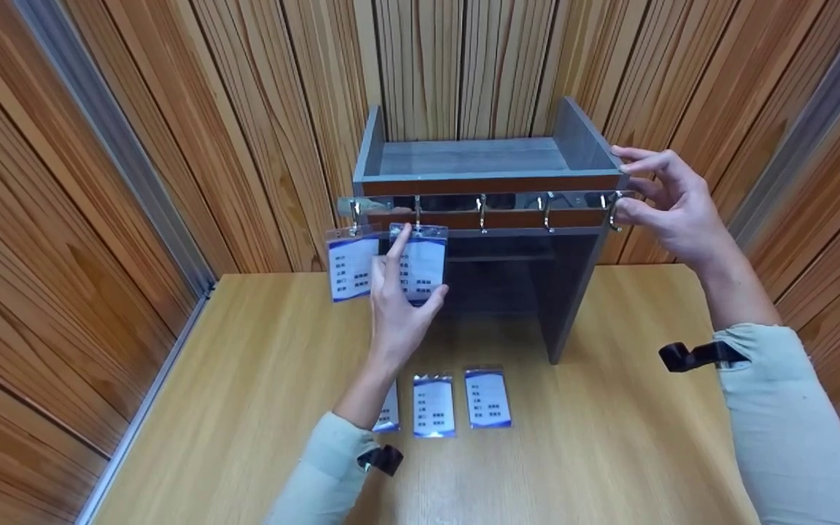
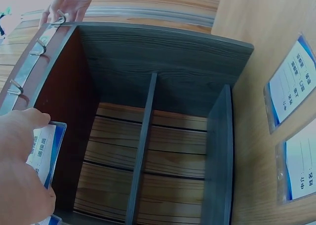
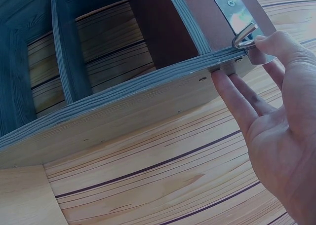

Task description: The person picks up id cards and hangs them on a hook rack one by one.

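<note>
A grey desktop shelf (image 1: 580,292) carries a metal hook rail (image 1: 453,203) across its front. On the second hook from the left hangs a badge in a clear holder (image 1: 431,255). My left hand (image 1: 399,310) lies over that badge, index finger straight up near its top and thumb by its right edge. Another badge (image 1: 347,273) hangs on the leftmost hook. My right hand (image 1: 682,208) grips the shelf's front right corner. In the right wrist view, its thumb is at the rail's end beside the last hook (image 3: 243,36), while fingers touch the side panel (image 3: 148,104).
On the wooden table (image 1: 281,364) in front of the shelf lie a badge (image 1: 488,397), a second badge (image 1: 433,406) and a third badge (image 1: 390,412) partly hidden by my left arm. Wood-panelled walls (image 1: 281,131) enclose the table's back and sides.
</note>
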`<state>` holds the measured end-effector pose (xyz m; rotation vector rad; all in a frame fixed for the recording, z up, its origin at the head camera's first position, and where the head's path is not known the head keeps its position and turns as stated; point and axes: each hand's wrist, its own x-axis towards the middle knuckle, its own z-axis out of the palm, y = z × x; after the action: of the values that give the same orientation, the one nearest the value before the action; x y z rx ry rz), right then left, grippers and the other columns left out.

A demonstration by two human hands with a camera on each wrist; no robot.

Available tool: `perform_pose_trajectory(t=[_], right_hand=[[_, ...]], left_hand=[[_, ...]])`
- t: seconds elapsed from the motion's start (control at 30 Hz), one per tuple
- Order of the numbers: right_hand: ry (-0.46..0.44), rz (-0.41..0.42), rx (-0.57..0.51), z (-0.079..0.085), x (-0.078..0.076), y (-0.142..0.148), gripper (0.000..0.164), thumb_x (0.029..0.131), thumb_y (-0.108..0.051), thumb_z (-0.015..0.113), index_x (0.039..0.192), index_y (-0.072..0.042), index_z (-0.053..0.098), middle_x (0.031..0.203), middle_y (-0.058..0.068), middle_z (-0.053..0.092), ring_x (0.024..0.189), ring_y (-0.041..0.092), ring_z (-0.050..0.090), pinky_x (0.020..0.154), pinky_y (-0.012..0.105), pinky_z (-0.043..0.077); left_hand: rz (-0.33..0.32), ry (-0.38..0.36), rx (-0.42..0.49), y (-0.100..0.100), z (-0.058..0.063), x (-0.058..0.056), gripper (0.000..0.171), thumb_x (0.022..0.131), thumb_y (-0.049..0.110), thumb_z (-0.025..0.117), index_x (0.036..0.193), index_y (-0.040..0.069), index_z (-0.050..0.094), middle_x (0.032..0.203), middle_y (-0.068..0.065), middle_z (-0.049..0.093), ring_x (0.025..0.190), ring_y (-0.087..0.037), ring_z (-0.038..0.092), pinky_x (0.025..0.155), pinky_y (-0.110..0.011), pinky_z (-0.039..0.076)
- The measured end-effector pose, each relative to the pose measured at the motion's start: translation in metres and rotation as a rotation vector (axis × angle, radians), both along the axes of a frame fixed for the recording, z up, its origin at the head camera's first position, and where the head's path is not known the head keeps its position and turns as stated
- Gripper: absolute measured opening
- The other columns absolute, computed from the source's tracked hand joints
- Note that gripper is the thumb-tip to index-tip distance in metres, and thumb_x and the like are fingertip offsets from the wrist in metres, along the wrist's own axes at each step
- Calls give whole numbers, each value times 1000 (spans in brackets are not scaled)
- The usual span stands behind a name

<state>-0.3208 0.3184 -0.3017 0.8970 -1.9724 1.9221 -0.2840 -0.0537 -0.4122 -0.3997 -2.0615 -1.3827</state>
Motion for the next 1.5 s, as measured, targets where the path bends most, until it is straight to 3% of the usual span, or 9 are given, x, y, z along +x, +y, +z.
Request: perform_pose_trajectory(t=[0.17,0.47,0.83,1.07,1.3,1.5], right_hand=[[-3,-9,12,-2,-2,1,42,92,16,56,131,4,49,159,18,36,132,20,60,85,26,61],[-10,8,-11,-2,0,0,41,91,17,56,129,4,50,159,18,37,128,21,62,82,27,62],[-2,10,1,-1,-3,-2,41,92,18,55,130,4,50,159,18,36,130,21,61,84,27,61],[3,16,4,-2,-7,-1,42,92,17,55,131,4,49,160,18,35,132,22,59,85,27,61],[-12,9,-3,-1,-5,0,41,92,18,55,130,4,50,159,18,36,131,21,60,85,27,61],[-7,29,-23,1,-5,2,41,91,20,53,129,5,50,159,19,35,131,19,60,84,30,61]], left_hand=[[-36,2,1,-1,-3,0,88,86,21,80,158,33,30,145,-9,45,128,-21,48,105,-41,51],[-50,18,0,-2,-6,1,90,85,13,80,158,32,30,129,-9,47,116,-18,47,96,-38,49],[-69,9,12,-5,-10,6,91,83,16,81,158,31,31,141,-11,44,127,-24,47,108,-54,47],[-71,-15,-3,-9,-17,6,93,83,19,81,159,32,29,144,-8,45,132,-22,47,111,-53,45],[-107,-26,2,-14,-27,7,89,86,27,78,160,29,27,147,-8,45,128,-23,47,92,-51,54],[-114,-16,-17,-16,-33,7,87,87,27,77,159,28,29,141,-6,49,121,-21,51,90,-46,53]])
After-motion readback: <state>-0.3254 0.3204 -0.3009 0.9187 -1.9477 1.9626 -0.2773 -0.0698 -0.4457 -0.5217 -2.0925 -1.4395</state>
